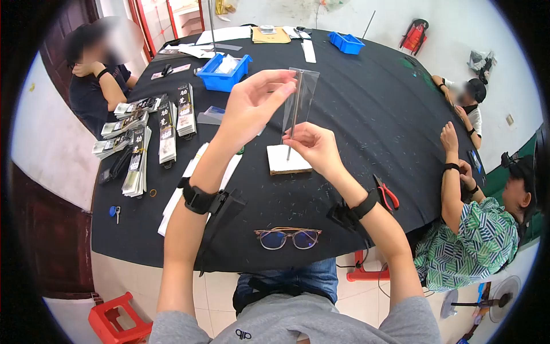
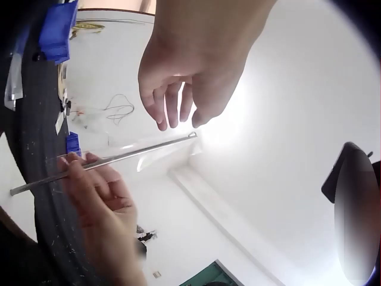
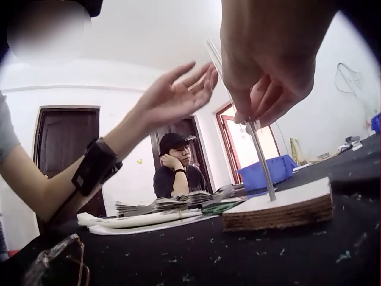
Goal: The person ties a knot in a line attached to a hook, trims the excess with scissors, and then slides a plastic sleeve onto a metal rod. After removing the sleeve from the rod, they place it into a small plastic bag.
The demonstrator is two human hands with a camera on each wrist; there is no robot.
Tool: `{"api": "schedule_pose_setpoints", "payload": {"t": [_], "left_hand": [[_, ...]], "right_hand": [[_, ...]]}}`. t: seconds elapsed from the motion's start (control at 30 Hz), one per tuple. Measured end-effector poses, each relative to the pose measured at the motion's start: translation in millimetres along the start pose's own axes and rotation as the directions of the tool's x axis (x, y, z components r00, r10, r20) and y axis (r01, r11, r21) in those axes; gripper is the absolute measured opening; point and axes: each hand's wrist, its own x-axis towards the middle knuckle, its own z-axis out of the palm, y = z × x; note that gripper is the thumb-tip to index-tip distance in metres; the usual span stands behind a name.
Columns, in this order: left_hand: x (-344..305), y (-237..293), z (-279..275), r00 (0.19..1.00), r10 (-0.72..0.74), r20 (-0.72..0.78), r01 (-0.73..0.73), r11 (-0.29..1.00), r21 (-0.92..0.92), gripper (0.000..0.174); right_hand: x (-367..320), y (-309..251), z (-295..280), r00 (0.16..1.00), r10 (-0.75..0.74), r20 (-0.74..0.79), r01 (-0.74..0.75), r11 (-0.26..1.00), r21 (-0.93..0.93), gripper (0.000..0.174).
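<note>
A thin metal rod [image 1: 289, 153] stands upright on a white-topped wooden block [image 1: 290, 166], whose layered edge shows in the right wrist view. Clear plastic film [image 1: 311, 86] hangs along the rod's upper part. My right hand [image 1: 315, 147] pinches the rod between thumb and fingertips, near the film's lower end. Up at the rod's top is my left hand [image 1: 256, 104], its fingers loosely bent. In the left wrist view, a gap separates the left hand [image 2: 190, 89] from the rod's small looped tip [image 2: 192, 135].
Packs of printed cards [image 1: 167, 132] lie left of a blue bin [image 1: 220, 80]. Glasses [image 1: 288, 238] rest near the front edge, red-handled pliers [image 1: 387, 192] to the right, keys [image 1: 116, 213] at left. Another blue bin [image 1: 346, 43] stands farther back. Other people sit around the table.
</note>
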Motion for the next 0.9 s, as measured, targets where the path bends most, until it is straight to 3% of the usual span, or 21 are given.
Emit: {"api": "schedule_pose_setpoints", "payload": {"t": [0.4, 0.5, 0.57, 0.7, 0.77, 0.8, 0.83, 0.87, 0.9], "left_hand": [[12.4, -13.7, 8.8, 0.993, 0.056, -0.102, -0.044, 0.992, 0.119, 0.017], [12.5, -16.6, 15.2, 0.987, 0.105, -0.125, -0.084, 0.983, 0.164, 0.018], [14.4, -15.5, 19.8, 0.982, 0.138, -0.129, -0.107, 0.969, 0.225, 0.018], [33.5, 16.8, 22.7, 0.956, 0.163, -0.244, -0.095, 0.958, 0.269, 0.024], [55.9, 42.6, 8.1, 0.926, 0.169, -0.337, -0.113, 0.978, 0.177, 0.022], [75.5, 46.4, -13.6, 0.900, 0.208, -0.383, -0.202, 0.978, 0.057, 0.020], [95.7, 49.2, -54.1, 0.944, 0.229, -0.238, -0.273, 0.947, -0.169, 0.018], [85.6, 80.5, -26.7, 0.906, 0.168, -0.389, -0.249, 0.954, -0.166, 0.024], [106.2, 62.8, -102.2, 0.955, 0.161, -0.247, -0.216, 0.953, -0.214, 0.021]], "right_hand": [[-0.1, -1.3, -1.2, 0.999, -0.042, 0.020, 0.043, 0.996, -0.075, 0.019], [-2.9, -12.0, -5.0, 0.994, 0.034, 0.101, -0.015, 0.984, -0.178, 0.034], [-7.3, -11.7, -9.0, 0.979, -0.146, 0.141, 0.183, 0.936, -0.300, 0.050], [-26.4, -31.8, -28.0, 0.987, -0.094, 0.133, 0.138, 0.917, -0.373, 0.057], [-37.4, -40.7, -38.7, 0.989, -0.108, 0.097, 0.141, 0.884, -0.446, 0.056], [-44.2, -44.6, -42.9, 0.988, -0.141, 0.060, 0.153, 0.872, -0.465, 0.049], [-51.7, -46.4, -48.4, 0.989, -0.138, 0.052, 0.146, 0.873, -0.466, 0.049], [-59.4, -47.3, -54.7, 0.990, -0.137, 0.016, 0.129, 0.875, -0.466, 0.044], [-68.2, -47.4, -59.1, 0.990, -0.138, -0.019, 0.114, 0.879, -0.463, 0.039]]}}
